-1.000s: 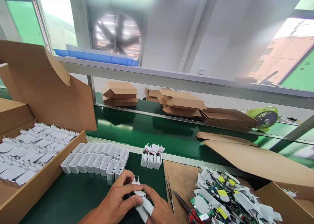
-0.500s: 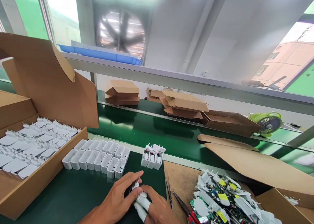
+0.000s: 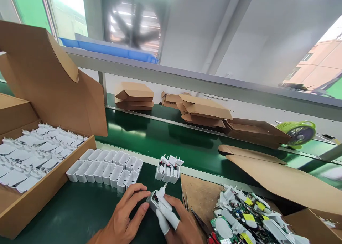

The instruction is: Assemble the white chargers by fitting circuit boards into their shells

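Note:
A white plug adapter, its casing tilted with red and dark parts showing inside and a pronged cover at its top, is held in my right hand. White finger covers wrap some of that hand's fingers. My left hand is just left of the casing, thumb and fingers apart; its fingertips are at the casing's edge, and I cannot tell if they touch. Beyond the hands stand several filled white casings with parts and covers at their tops. Two rows of open white casings are to the left.
A cardboard box of white pronged covers stands at left. On the right lie a brown board, tweezers, red-handled pliers and a heap of circuit boards. Behind runs a green belt with flattened cartons beyond it.
My left fingers have opened and drawn back from the adapter. The adapter is now raised and turned so its inside and prongs show in my right hand. The view has shifted slightly.

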Demonstrator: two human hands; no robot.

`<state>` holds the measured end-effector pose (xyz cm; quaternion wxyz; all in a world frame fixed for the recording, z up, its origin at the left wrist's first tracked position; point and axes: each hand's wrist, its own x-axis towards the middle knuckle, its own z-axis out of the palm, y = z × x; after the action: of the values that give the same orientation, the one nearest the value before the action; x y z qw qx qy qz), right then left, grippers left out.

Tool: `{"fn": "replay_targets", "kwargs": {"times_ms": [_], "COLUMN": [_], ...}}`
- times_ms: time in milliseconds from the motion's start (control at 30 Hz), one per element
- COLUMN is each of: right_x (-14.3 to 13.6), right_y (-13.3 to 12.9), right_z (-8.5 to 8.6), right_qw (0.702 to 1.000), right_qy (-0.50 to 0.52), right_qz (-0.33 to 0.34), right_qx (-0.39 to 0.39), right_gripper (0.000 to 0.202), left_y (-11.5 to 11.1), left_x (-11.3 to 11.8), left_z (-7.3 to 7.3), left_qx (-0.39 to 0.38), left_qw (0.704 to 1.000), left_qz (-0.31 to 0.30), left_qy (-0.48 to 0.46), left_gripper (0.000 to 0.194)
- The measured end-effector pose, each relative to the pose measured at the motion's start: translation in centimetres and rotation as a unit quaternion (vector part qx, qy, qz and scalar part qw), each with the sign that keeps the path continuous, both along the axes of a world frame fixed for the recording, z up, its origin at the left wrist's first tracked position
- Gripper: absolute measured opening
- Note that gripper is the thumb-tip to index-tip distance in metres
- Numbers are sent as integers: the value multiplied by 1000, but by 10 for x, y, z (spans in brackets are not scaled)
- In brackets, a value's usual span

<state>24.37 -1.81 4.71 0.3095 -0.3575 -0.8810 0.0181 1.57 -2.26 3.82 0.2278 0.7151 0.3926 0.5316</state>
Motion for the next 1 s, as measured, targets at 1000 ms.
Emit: {"fn": "replay_targets", "kwargs": {"times_ms": [1000], "right_x": [-32], "right_y": [-2], "right_z": [-6], "right_qw": [609], "right_qy": [537], "right_qz": [-1], "right_qx": [-583], "right_gripper": [43], "left_y": [-8], "left_x": [16], "left_z": [-28], "left_qx": [39], "left_qw": [996], "left_qz": [-13], "left_qy": [74], "left_gripper": [70]}}
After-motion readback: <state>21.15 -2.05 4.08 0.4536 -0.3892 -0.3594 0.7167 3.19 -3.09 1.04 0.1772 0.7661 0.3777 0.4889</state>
